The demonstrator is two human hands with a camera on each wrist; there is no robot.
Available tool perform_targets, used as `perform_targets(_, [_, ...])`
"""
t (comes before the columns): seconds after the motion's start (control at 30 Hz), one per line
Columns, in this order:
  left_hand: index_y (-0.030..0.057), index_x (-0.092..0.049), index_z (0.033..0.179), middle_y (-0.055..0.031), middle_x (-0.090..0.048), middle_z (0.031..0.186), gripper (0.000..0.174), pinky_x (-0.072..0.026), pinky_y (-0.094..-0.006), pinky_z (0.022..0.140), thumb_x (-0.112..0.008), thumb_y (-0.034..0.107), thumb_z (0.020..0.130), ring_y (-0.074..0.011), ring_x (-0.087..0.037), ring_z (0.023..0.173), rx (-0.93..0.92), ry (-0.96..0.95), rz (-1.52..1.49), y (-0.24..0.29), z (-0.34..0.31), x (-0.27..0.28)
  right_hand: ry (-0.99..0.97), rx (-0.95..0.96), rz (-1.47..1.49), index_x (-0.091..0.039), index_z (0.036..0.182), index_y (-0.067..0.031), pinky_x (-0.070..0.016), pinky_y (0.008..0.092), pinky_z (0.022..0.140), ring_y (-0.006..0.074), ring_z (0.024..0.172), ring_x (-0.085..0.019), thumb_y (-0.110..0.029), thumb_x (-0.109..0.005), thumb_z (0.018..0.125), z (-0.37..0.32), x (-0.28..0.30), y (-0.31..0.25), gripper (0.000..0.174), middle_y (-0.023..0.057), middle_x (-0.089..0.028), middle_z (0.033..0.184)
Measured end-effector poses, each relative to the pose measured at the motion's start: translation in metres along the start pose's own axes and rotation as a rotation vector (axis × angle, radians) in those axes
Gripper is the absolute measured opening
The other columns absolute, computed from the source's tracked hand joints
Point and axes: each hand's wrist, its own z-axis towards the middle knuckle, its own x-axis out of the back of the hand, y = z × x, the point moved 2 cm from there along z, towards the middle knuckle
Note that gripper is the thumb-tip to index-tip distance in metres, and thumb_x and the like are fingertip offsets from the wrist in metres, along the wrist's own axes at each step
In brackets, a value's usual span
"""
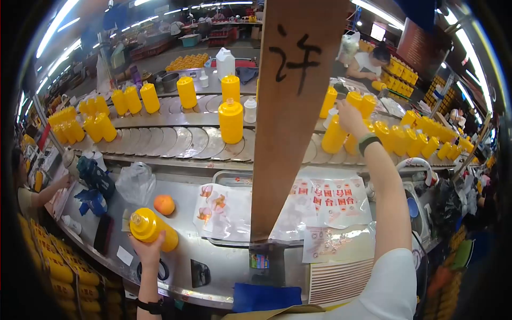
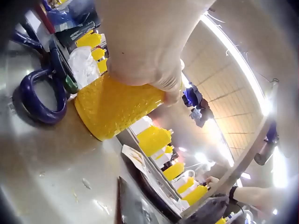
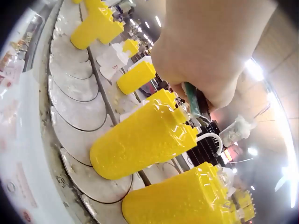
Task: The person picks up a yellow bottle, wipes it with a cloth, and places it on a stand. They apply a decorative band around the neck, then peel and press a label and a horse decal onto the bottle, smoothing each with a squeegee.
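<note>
My left hand (image 1: 148, 249) grips a yellow plastic bottle (image 1: 151, 230) by its side, low over the metal worktable, its pale neck tilted up and left. The left wrist view shows the lower part of this bottle (image 2: 117, 109) close over the tabletop, beside purple-handled scissors (image 2: 44, 100). Stretched out to the conveyor, my right hand (image 1: 351, 118) is at the top of a standing yellow bottle (image 1: 334, 137). In the right wrist view, the fingers of my right hand (image 3: 201, 65) point down with a gap to the thumb, just beyond the bottle tops; their tips are partly hidden.
A wooden post (image 1: 288, 117) rises between my arms. Yellow bottles stand along the conveyor (image 1: 176, 141). On the table are an orange fruit (image 1: 164, 204), a plastic bag (image 1: 135, 183), a phone (image 1: 103, 233) and printed red label sheets (image 1: 338, 202). Another person (image 1: 368, 64) works across the conveyor.
</note>
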Motion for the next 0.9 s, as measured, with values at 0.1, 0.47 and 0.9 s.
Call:
perform_targets(0.1, [-0.0005,-0.034,0.145,-0.0151,-0.050,0.140,0.095,-0.0429,-0.0401,0.113,-0.093,0.011,0.071,-0.0263,-0.055,0.128,-0.021,0.047,0.005,-0.008,0.006,-0.002,-0.158,-0.084,-0.249,-0.061,0.118,0.0000,-0.0579,0.0503,0.084,0.0394,0.103,-0.069,-0.009,-0.061,0.089,0.007,0.005,-0.002,0.030,0.0193,-0.063,0.117])
perform_targets(0.47, [0.0015,-0.030,0.151,-0.0156,-0.046,0.147,0.102,-0.0383,-0.0402,0.117,-0.092,0.009,0.070,-0.0274,-0.050,0.134,-0.088,0.086,0.030,-0.035,0.017,-0.001,-0.535,-0.307,0.393,-0.039,0.139,0.0031,-0.0620,0.0482,0.072,0.0402,0.111,-0.068,-0.018,-0.049,0.098,0.044,0.029,-0.076,0.048,0.0260,-0.063,0.130])
perform_targets(0.9, [-0.0009,-0.031,0.153,-0.0153,-0.039,0.158,0.073,-0.0182,-0.0419,0.123,-0.059,-0.004,0.085,-0.0268,-0.034,0.148,-0.678,-0.017,0.134,0.127,-0.023,-0.056,-0.239,0.111,0.361,-0.049,0.138,-0.0043,-0.0591,0.0465,0.083,0.0377,0.109,-0.069,-0.013,-0.047,0.097,0.118,-0.062,-0.131,0.042,0.0222,-0.065,0.131])
